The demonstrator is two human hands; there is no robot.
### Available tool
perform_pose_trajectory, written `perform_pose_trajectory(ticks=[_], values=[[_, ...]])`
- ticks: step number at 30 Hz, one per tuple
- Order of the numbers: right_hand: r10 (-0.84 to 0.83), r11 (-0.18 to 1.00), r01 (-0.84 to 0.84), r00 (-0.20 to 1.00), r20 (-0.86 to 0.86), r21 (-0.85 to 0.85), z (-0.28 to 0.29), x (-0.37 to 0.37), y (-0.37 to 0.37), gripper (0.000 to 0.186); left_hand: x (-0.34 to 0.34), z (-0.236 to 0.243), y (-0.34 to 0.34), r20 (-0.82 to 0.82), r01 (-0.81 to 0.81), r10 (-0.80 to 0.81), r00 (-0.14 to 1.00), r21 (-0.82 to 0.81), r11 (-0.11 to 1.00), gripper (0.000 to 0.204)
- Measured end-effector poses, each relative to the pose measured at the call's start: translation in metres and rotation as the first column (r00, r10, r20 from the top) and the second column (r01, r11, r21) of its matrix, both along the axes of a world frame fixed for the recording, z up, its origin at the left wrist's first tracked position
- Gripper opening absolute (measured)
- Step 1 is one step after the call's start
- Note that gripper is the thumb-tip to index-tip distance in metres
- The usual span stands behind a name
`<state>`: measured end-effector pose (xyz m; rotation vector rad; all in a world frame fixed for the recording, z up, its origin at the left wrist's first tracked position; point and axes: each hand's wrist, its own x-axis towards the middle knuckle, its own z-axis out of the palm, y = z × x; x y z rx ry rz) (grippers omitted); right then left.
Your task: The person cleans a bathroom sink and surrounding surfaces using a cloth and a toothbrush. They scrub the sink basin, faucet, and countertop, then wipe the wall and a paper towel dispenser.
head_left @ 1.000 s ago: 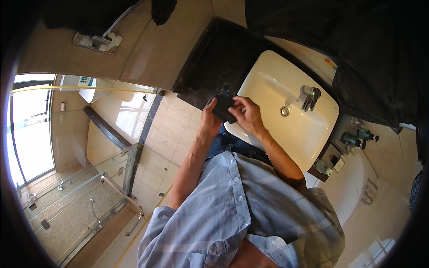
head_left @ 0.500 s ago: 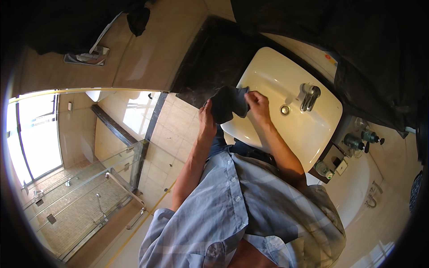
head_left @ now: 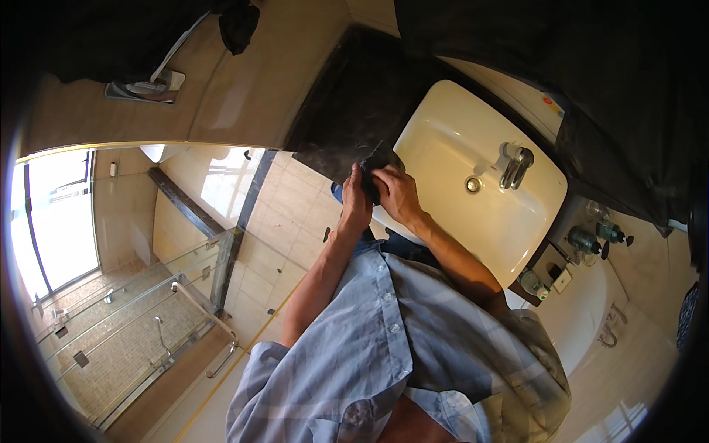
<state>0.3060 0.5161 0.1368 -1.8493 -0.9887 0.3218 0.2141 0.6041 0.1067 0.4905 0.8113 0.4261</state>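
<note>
Between my two hands is a small dark cloth (head_left: 379, 161), bunched and folded, its upper part sticking out above my fingers. My left hand (head_left: 357, 199) grips its left side, thumb uppermost. Closed over the right side of the cloth is my right hand (head_left: 399, 195), with its fingers curled toward the left hand. Both hands are almost touching, in front of my waist and just off the near left edge of the white washbasin (head_left: 436, 140). The fingers partly hide the cloth.
A chrome tap (head_left: 517, 168) stands at the basin's right side, near the drain (head_left: 473, 184). Dark countertop (head_left: 347, 96) surrounds the basin. Pump bottles (head_left: 585, 241) stand at the right, by a bathtub (head_left: 591, 317). A glass shower enclosure (head_left: 148, 325) is at the left.
My right hand has moved left and closed in on my left hand. The cloth, spread between them before, is now folded and bunched up.
</note>
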Motion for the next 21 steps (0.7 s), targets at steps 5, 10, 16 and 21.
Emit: perform_pose_trajectory(ticks=[5, 10, 16, 21], values=[[0.077, 0.995, -0.072, 0.995, 0.066, -0.076, 0.010, -0.003, 0.003, 0.018, -0.003, -0.009, 0.000, -0.079, -0.080, 0.078, 0.994, -0.026, 0.996, 0.035], [0.196, 0.975, -0.183, 0.976, 0.096, -0.127, -0.006, -0.009, 0.001, 0.018, -0.005, 0.008, 0.002, -0.035, 0.059, -0.058, 0.998, 0.015, 0.998, 0.031], [0.337, 0.942, -0.337, 0.941, -0.044, 0.006, 0.000, -0.017, 0.015, 0.011, -0.030, -0.014, 0.021, -0.331, 0.017, 0.102, 0.938, 0.336, 0.942, 0.025], [-0.004, 0.972, 0.231, 0.231, -0.973, 0.051, -0.027, -0.021, 0.036, 0.018, -0.018, 0.051, 0.049, -0.573, 0.557, 0.041, 0.818, 0.809, 0.189, 0.026]])
